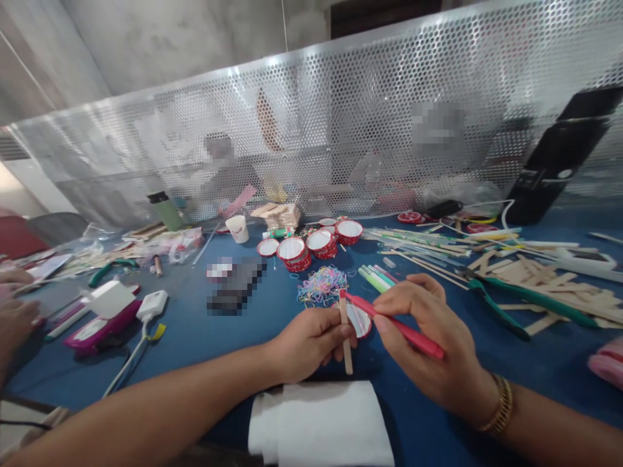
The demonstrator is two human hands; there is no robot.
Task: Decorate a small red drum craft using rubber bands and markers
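My left hand pinches a flat wooden craft stick, held nearly upright over the blue table. In my right hand is a red marker pen, its tip touching or very close to the top of the stick, where a red patch shows. Behind the stick lies a small round red-rimmed white drum-like disc, partly covered by my fingers. A heap of pastel rubber bands sits just beyond my left hand. Green and pink pens lie past my right hand.
Several stacked red-rimmed drums stand mid-table near a paper cup. Pliers and loose craft sticks lie right. A white cloth is in front. A perforated metal screen closes off the back. Another person's hand shows left.
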